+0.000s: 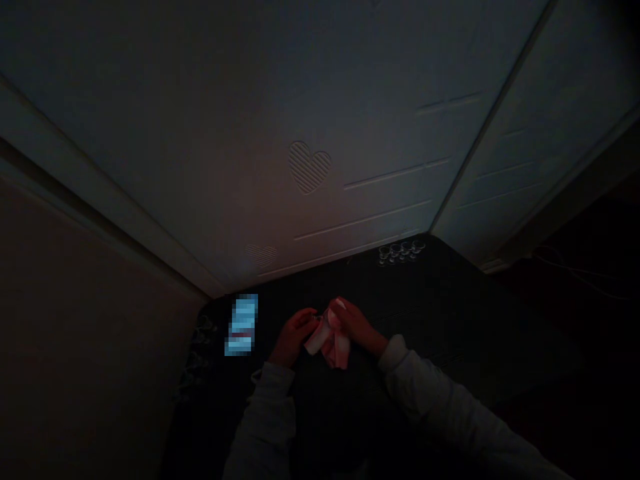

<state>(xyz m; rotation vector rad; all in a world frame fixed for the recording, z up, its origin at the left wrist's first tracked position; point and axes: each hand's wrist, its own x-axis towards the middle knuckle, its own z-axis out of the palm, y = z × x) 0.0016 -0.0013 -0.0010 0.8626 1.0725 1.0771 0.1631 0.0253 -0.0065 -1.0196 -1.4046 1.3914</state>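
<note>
In the dim light, my right hand (347,317) is closed around a pinkish cloth (327,341), whose loose ends hang down toward the dark tabletop. My left hand (296,331) is beside it, with its fingers bent around a small clear glass (316,319). Only a glint of that glass shows between the fingers and the cloth, and the cloth seems to touch it. Both hands are just above the table, close together.
A row of small stemmed glasses (401,252) stands at the back of the dark table (425,307). More glasses (193,367) line its left edge. A bright pixelated rectangle (243,325) lies left of my hands. A pale panel with heart carvings (309,167) rises behind.
</note>
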